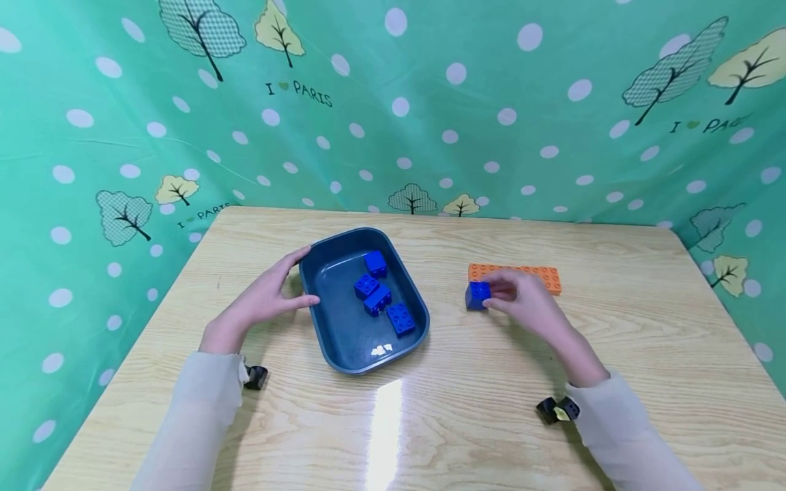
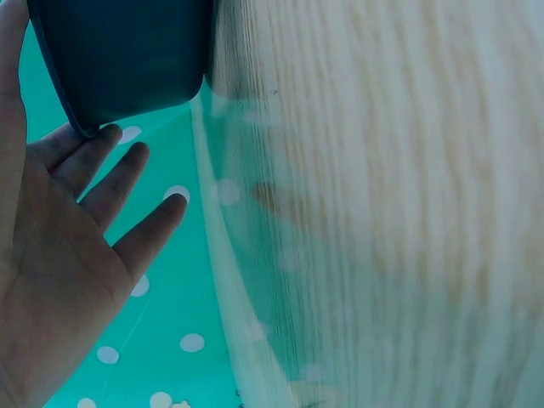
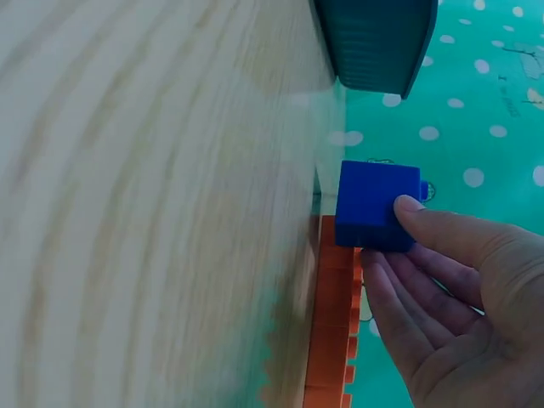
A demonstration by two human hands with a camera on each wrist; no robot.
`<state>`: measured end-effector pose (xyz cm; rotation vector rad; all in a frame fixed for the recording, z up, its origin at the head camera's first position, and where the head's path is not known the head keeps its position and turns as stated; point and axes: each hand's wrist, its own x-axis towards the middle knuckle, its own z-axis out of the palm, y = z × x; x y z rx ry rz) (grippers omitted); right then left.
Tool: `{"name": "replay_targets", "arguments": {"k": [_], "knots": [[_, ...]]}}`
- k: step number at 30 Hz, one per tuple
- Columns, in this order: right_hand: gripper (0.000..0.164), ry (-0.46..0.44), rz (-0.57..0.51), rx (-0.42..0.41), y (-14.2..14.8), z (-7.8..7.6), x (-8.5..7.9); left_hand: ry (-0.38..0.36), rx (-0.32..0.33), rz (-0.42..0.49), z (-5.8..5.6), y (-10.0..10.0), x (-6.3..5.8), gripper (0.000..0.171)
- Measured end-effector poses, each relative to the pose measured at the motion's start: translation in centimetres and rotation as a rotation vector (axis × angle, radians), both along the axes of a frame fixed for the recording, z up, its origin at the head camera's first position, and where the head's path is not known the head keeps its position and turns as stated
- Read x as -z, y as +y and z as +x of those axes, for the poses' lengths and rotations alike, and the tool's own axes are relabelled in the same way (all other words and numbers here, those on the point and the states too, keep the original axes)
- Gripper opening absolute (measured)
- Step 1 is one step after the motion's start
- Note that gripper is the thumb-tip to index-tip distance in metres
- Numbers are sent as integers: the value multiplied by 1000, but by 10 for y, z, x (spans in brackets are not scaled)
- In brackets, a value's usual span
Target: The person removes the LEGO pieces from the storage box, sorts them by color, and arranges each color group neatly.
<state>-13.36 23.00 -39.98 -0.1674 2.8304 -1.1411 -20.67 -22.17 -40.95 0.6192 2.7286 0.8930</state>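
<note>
My right hand (image 1: 529, 305) pinches a blue toy brick (image 3: 374, 204) between thumb and fingertips. In the head view this brick overlaps the left end of an orange studded plate (image 1: 546, 276); the right wrist view has it above the table. My left hand (image 1: 268, 294) is at the left side of a dark blue tub (image 1: 322, 341), its thumb by the rim. The left wrist view shows its fingers (image 2: 115, 200) extended, with fingertips right at the tub's rim. Several blue bricks (image 1: 401, 319) lie inside the tub, toward its right side.
The tub and the orange plate rest on a light wooden table (image 1: 454, 402). A green curtain (image 1: 424, 157) with white dots and tree prints hangs behind and at both sides. Black wrist devices (image 1: 557, 410) sit at the sleeves.
</note>
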Motion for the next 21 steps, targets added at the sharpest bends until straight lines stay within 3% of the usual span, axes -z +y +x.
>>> {"name": "replay_targets", "arguments": {"k": [11, 16, 21], "knots": [[39, -3, 27, 1, 4, 4, 4, -11, -10, 2, 1, -1, 0, 102], [40, -36, 27, 31, 6, 8, -3, -19, -18, -2, 1, -1, 0, 102], [37, 8, 18, 49, 6, 9, -13, -22, -19, -6, 0, 0, -2, 101]]}}
